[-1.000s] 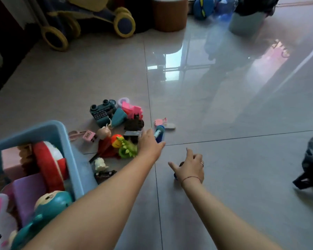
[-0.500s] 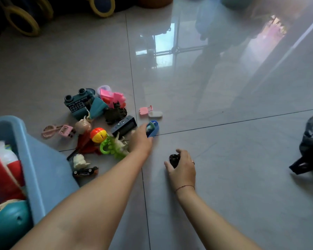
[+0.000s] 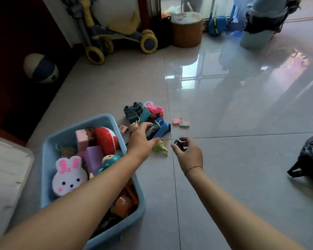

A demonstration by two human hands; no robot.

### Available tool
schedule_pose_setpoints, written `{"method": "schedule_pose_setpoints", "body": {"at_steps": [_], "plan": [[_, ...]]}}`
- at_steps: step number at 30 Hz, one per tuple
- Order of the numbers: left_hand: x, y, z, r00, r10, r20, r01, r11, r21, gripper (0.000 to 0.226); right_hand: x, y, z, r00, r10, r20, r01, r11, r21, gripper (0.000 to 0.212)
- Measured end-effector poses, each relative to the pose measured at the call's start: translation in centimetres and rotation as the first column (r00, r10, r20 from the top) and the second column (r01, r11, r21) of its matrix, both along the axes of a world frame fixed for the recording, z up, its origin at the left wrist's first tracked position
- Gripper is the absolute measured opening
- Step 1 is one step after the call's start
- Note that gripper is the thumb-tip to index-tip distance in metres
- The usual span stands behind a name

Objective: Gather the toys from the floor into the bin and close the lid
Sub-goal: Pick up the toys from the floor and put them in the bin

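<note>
A light blue bin (image 3: 49, 147) stands on the floor at lower left, holding a white rabbit toy (image 3: 68, 177), a red and white toy (image 3: 106, 139) and several others. Just beyond its far corner lies a pile of small toys (image 3: 143, 112). My left hand (image 3: 140, 139) is lifted above that pile and grips a blue toy (image 3: 160, 129). My right hand (image 3: 189, 153) is off the floor to its right, pinching a small black toy (image 3: 177, 143). A green dinosaur (image 3: 161, 147) lies between the hands. A white lid (image 3: 5, 170) lies left of the bin.
A pink piece (image 3: 177, 121) and a white piece (image 3: 184, 124) lie apart, right of the pile. A black bag (image 3: 309, 159) sits at the right edge. A scooter (image 3: 116, 38), a ball (image 3: 41, 68), a brown stool (image 3: 186, 29) and a teal bucket (image 3: 257, 37) line the far side.
Both hands have risen off the floor with their toys: the left has lifted the blue toy, the right the small black one. The camera has tilted up and the bin is in fuller view.
</note>
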State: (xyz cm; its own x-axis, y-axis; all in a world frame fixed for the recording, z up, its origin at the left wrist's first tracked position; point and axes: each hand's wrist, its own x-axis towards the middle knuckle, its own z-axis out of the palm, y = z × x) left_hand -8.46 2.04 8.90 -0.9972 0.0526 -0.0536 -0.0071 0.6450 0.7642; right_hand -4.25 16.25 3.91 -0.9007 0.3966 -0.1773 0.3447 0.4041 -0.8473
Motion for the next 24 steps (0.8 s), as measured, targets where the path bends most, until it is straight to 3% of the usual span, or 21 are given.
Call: {"method": "schedule_pose_setpoints", "body": {"at_steps": [3,7,12,16,20,24], "plan": [[3.8,-6.2,3.2,1.0,-0.008,0.014,0.008,1.0,0.022,0.047,2.2,-5.2,4.0,0.983,0.174,-0.061,-0.173,0.985,0.012,0.032],[8.7,-15.6,5.2,0.995,-0.013,0.095,0.025,0.992,-0.126,0.045,6.3,-12.3,6.1,0.899,0.428,-0.097,-0.425,0.904,0.046,0.037],[13.9,-23.6,4.8,0.948,-0.049,0.314,0.144,0.947,-0.287,0.041,10.1,-18.4,5.6,0.718,0.694,0.051,-0.696,0.713,0.087,0.041],[14.7,-25.1,3.8,0.875,-0.124,0.468,0.292,0.907,-0.305,0.049,10.4,-19.7,5.2,0.624,0.767,0.147,-0.779,0.626,0.036,0.057],[14.1,-24.8,4.0,0.88,-0.12,0.459,0.277,0.915,-0.292,0.048,9.7,-19.1,5.0,0.636,0.754,0.165,-0.771,0.63,0.095,0.048],[12.8,-23.4,3.8,0.921,-0.11,0.374,0.234,0.923,-0.304,0.048,8.5,-17.8,4.9,0.776,0.631,0.012,-0.624,0.765,0.155,0.03]]}}
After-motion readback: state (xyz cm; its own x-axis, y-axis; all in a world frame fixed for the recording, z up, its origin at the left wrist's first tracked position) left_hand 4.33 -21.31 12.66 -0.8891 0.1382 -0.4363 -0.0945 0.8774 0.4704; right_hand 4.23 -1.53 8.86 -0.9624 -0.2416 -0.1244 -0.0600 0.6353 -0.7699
